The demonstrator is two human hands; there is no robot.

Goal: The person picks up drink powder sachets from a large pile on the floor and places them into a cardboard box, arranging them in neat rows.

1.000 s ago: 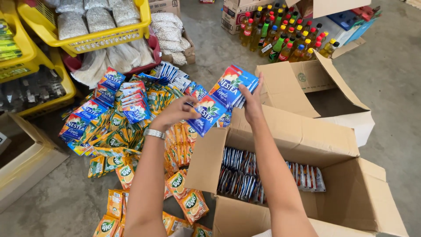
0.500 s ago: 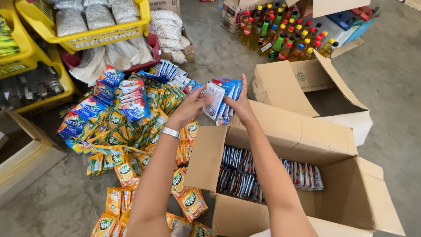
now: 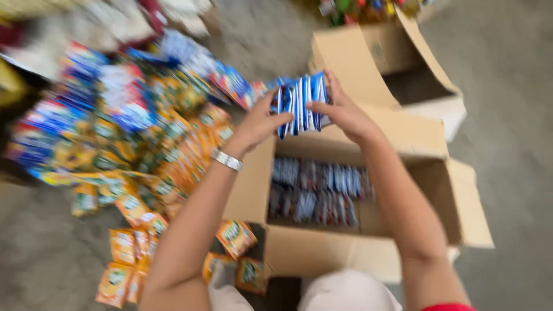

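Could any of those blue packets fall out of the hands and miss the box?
Maybe. The stack of blue packets is only pinched at its ends between the left hand and the right hand, so loose middle ones might slip out. It is held above the far edge of the open cardboard box, so a dropped packet could land outside, among the orange packets on the floor. The picture is blurred, so how firm the grip is cannot be told.

Soft, even daylight fills the view, with no glare. Motion blur smears the whole picture, heaviest from nine to twelve o'clock, where the heap of sachets runs into colour streaks. The open cardboard box at centre is dimmer inside. Shadows on the floor are faint.
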